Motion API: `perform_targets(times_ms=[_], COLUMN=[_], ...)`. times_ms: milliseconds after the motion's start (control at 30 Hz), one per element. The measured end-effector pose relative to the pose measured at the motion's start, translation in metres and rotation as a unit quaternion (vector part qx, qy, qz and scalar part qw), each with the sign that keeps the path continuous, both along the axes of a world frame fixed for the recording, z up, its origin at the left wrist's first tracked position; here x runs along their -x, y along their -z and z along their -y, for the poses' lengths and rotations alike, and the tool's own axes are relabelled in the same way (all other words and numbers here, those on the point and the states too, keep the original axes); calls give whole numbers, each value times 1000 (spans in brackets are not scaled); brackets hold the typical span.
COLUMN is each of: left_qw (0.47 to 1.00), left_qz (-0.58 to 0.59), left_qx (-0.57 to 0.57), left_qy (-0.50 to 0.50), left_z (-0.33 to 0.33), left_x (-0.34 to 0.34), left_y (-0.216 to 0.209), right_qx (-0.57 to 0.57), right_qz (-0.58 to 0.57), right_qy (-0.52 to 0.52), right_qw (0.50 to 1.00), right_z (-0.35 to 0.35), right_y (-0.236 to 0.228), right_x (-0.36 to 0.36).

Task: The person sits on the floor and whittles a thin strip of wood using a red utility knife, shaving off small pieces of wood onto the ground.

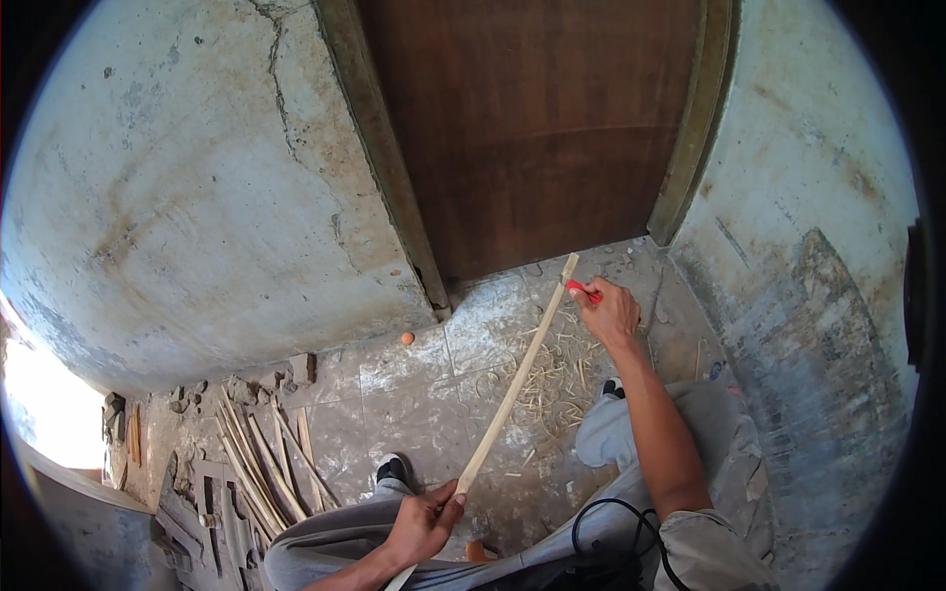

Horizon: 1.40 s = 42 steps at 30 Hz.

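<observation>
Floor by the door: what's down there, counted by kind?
Long wooden strip held in both hands: 1
Red-handled tool in the right hand: 1
Small orange ball: 1
Shoes: 2
Black cable: 1
Pile of loose wood strips: 1
Total: 7

Tiled floor [414, 394] bears wood shavings [562, 379] and stacked slats [261, 458].

Two hands are in view: the left hand [426, 519] and the right hand [609, 313]. Between them runs one long wooden strip [512, 384], and there is one red-handled tool [583, 290]. One small orange ball [407, 338] lies on the floor. Two shoes show, a left shoe [394, 469] and a right shoe [613, 388]. One black cable [631, 522] loops at the lap. A single brown door [537, 128] stands ahead. The loose sticks [261, 463] at left number several; the exact count cannot be told.
</observation>
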<state>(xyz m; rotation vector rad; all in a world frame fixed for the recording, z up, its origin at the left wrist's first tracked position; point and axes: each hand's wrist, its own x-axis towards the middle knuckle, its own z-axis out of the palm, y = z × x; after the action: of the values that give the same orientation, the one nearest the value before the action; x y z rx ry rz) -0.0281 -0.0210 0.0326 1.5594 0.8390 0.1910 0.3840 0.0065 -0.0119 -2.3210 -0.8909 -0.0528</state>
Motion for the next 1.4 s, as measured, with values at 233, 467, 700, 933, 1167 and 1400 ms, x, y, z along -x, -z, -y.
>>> perform_targets(times_ms=[233, 467, 700, 933, 1167, 1400], left_qw=[974, 999, 973, 955, 955, 965], left_qz=[22, -33, 13, 35, 26, 30], left_qx=[224, 36, 208, 269, 274, 242], left_qy=[-33, 18, -98, -123, -107, -98], left_z=[-10, 12, -9, -10, -5, -1], left_x=[-2, 24, 19, 15, 9, -2], left_y=[3, 25, 15, 21, 25, 5], right_qx=[-5, -80, -347, -369, -332, -318], right_qz=[-3, 11, -334, -453, -464, -469], right_qy=[6, 120, 4, 14, -53, -54], right_qw=[1000, 989, 876, 812, 819, 822], right_z=[-3, 20, 1, -18, -22, -25], right_y=[4, 5, -3, -24, 5, 9], right_x=[0, -50, -29, 23, 15, 22])
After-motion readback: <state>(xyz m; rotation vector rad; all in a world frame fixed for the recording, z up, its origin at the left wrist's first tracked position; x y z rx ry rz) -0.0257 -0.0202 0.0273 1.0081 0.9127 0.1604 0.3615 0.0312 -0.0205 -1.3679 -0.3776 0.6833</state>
